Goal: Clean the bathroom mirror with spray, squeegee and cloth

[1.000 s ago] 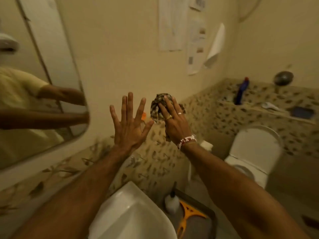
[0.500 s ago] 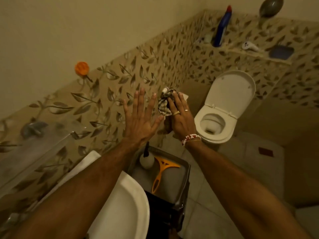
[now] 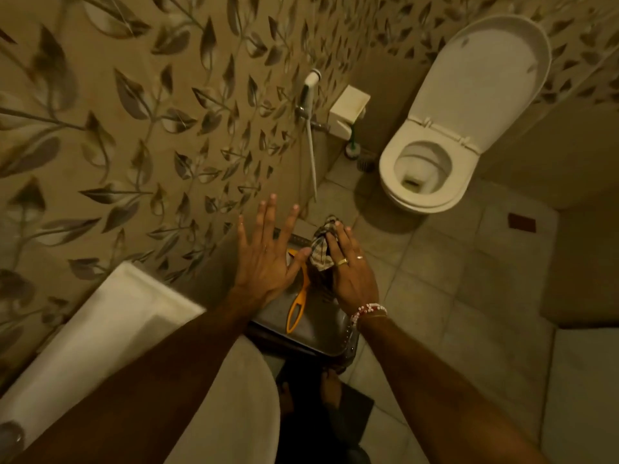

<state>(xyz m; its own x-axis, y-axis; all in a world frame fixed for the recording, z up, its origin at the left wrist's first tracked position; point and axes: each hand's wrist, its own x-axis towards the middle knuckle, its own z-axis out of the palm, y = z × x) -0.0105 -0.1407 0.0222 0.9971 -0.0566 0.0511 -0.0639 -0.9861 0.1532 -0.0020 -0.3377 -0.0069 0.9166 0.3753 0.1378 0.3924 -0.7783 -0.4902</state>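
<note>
The white sink (image 3: pixel 140 316) sits nearest, under the left forearm. Just past it the left hand (image 3: pixel 264 259) hovers flat, fingers spread, its grip empty, above the grey tray (image 3: pixel 321 333) where the orange squeegee (image 3: pixel 296 311) lies. Beside it the right hand (image 3: pixel 351 272) has its grip closed on the bunched checked cloth (image 3: pixel 321 244). If dropped carelessly, the cloth could miss the tray and land on the floor by the toilet (image 3: pixel 425 175), farther off
</note>
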